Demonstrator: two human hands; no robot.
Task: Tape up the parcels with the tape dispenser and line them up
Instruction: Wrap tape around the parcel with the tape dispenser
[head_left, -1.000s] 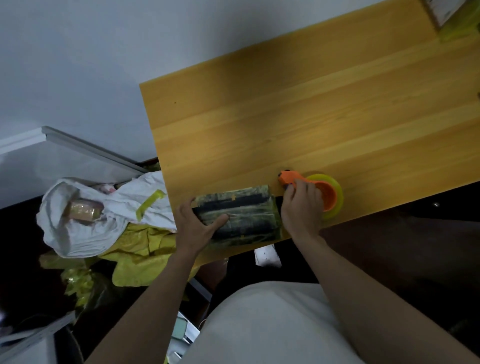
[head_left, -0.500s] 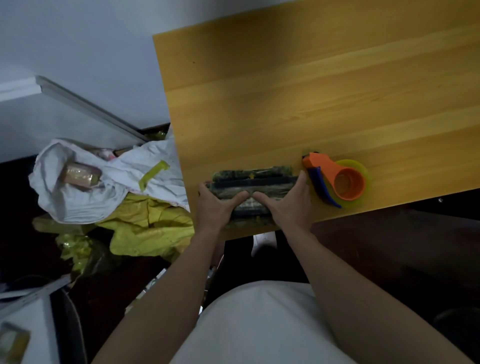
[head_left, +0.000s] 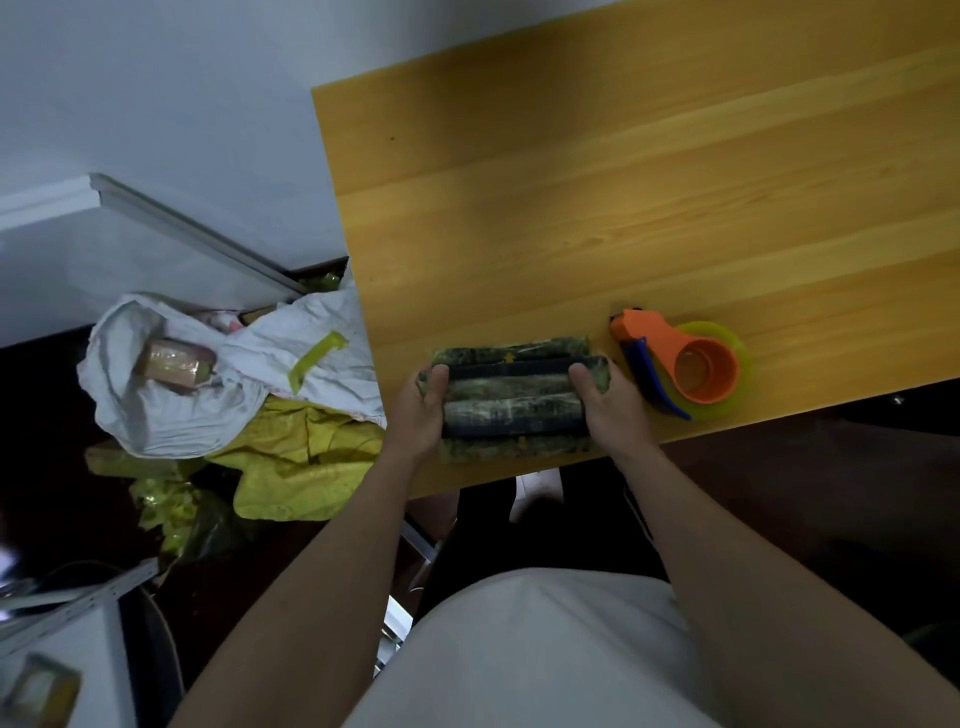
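Fingers of the left hand (head_left: 420, 410) and the right hand (head_left: 613, 410) are gripping both ends of the dark parcel (head_left: 511, 397). Tape dispenser (head_left: 685, 361) is lying just beside the right fingers; probably taping is finishing, lining up following.

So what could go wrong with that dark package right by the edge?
The parcel sits at the near edge of the table, so it might slip off if the left hand or right hand lets go. The tape dispenser lies close to the right hand and could get knocked.
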